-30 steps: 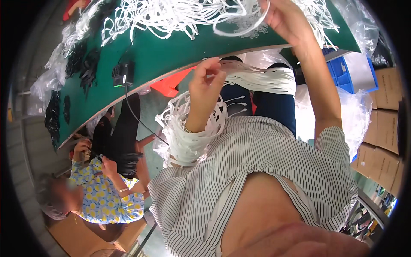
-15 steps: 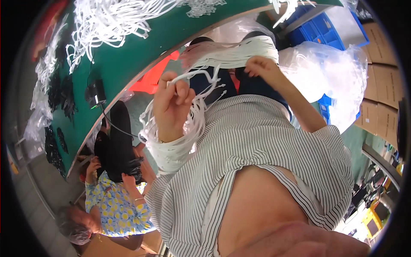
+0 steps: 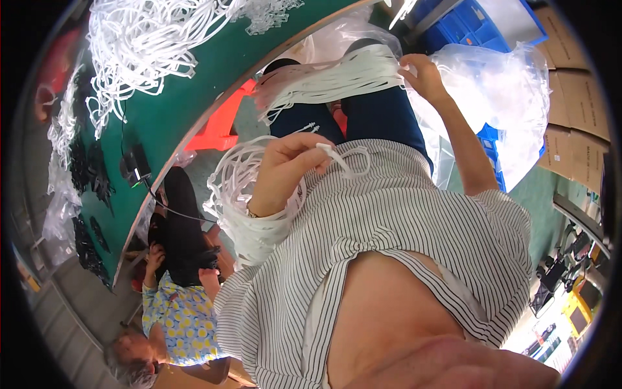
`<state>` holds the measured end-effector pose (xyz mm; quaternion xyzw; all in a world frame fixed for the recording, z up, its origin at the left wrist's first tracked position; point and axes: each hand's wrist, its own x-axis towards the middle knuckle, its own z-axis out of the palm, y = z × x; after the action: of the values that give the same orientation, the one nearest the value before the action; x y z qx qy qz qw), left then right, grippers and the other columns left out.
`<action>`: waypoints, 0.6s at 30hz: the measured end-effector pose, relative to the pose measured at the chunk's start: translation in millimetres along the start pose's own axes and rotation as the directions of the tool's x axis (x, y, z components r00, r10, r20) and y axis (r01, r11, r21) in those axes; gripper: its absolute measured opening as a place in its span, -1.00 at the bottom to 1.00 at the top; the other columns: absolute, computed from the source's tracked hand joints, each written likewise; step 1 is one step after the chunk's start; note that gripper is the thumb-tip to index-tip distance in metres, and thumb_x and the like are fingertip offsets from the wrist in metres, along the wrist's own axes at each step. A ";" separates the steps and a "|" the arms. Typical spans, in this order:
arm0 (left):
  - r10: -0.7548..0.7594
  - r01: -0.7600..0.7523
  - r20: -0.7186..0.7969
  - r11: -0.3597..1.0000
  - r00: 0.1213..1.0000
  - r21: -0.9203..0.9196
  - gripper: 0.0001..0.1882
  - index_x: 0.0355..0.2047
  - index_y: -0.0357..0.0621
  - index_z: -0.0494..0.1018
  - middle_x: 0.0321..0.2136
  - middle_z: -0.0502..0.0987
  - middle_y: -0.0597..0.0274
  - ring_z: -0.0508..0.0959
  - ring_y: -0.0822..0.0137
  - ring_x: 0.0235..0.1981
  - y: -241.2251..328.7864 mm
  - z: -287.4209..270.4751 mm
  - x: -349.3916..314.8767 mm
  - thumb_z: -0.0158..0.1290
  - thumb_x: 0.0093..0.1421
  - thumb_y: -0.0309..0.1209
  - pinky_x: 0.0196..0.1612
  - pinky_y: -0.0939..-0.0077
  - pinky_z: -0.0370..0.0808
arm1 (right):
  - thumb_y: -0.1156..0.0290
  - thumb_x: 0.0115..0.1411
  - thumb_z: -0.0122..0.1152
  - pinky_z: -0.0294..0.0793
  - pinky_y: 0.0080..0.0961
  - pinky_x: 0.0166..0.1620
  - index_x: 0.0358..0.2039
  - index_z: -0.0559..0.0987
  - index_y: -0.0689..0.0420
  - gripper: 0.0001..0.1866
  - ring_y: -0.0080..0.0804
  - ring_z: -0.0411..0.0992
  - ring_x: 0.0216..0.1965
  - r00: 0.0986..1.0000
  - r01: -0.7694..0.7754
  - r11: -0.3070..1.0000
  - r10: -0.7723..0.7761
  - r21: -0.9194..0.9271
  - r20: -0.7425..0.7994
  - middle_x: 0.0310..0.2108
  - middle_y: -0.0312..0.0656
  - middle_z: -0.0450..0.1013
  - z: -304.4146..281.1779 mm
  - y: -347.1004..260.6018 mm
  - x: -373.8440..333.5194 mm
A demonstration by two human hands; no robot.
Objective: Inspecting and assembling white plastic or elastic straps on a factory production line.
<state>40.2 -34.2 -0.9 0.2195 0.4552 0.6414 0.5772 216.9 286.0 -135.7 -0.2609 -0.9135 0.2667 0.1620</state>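
My left hand point(image 3: 285, 170) is closed in a pinch on the end of a white cord point(image 3: 356, 165), which curls in a small loop in front of my striped top. Many looped white cords point(image 3: 240, 175) hang round my left wrist and forearm. Across my thighs lies a flat bundle of white cords point(image 3: 337, 81). At the bundle's right end, my right hand point(image 3: 422, 74) has its thumb and fingers drawn together against the strands; exactly how many strands it pinches is too small to see.
A green table point(image 3: 214, 65) to the left carries a heap of white cords point(image 3: 155, 39) and a black device point(image 3: 135, 165). Plastic bags point(image 3: 479, 91), a blue crate point(image 3: 473, 29) and cartons point(image 3: 576, 104) stand at right. Another person point(image 3: 184, 318) sits at lower left.
My left hand has turned and lowered, the cord in its fingers now curled towards my body. My right hand has moved up and right to the end of the bundle on my lap.
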 end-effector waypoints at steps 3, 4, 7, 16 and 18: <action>-0.096 0.096 -0.032 0.995 0.995 -0.008 -0.79 -0.22 -0.40 0.46 -0.51 0.48 0.21 0.45 0.44 -0.47 0.7 2.5 6.6 0.02 0.17 -0.51 -0.35 0.64 0.38 | 0.46 0.03 0.23 0.43 -0.40 -0.17 -0.31 0.52 0.16 -0.81 -0.18 0.44 -0.24 0.999 0.046 0.999 -0.046 -0.010 -0.017 -0.30 -0.13 0.49 -10.5 -10.2 -0.8; -0.096 0.096 -0.034 0.995 0.995 -0.011 -0.79 -0.22 -0.40 0.46 -0.51 0.48 0.21 0.45 0.44 -0.47 -0.3 3.8 8.2 0.02 0.17 -0.51 -0.35 0.64 0.38 | 0.47 0.03 0.23 0.44 -0.44 -0.20 -0.31 0.51 0.17 -0.82 -0.22 0.46 -0.29 0.999 0.031 0.999 -0.030 0.024 -0.011 -0.32 -0.14 0.49 -13.9 -14.6 -0.7; -0.083 0.083 -0.039 0.997 0.996 0.003 -0.79 -0.22 -0.38 0.47 -0.51 0.47 0.23 0.42 0.48 -0.48 -1.2 10.1 17.6 0.00 0.18 -0.50 -0.39 0.68 0.35 | 0.51 0.06 0.20 0.44 -0.46 -0.26 -0.33 0.49 0.18 -0.85 -0.22 0.45 -0.36 0.984 0.173 0.979 -0.167 -0.104 0.061 -0.37 -0.13 0.47 -21.4 -6.6 0.7; 0.139 -0.129 -0.034 0.971 0.990 0.202 -0.82 -0.22 -0.29 0.49 -0.01 0.37 0.18 0.38 0.56 -0.50 -2.2 23.5 45.3 -0.03 0.18 -0.52 -0.40 0.72 0.33 | 0.52 0.12 0.11 0.35 -0.59 -0.36 -0.37 0.43 0.21 -0.92 -0.52 0.34 -0.46 0.900 -0.019 0.914 -0.161 0.406 0.405 -0.52 -0.25 0.38 -81.5 -107.9 20.1; 0.162 -0.165 0.032 0.968 0.986 0.189 -0.81 -0.21 -0.28 0.48 0.12 0.25 0.09 0.40 0.56 -0.48 -2.9 27.7 55.0 -0.03 0.20 -0.50 -0.38 0.70 0.35 | 0.53 0.13 0.10 0.32 -0.65 -0.37 -0.36 0.42 0.23 -0.92 -0.62 0.29 -0.45 0.869 -0.035 0.863 -0.223 0.504 0.441 -0.51 -0.30 0.35 -87.6 -138.0 20.0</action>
<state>51.1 26.4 -3.2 0.3157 0.4902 0.6383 0.5026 184.9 232.9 16.9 -0.0886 -0.8367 0.5404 0.0026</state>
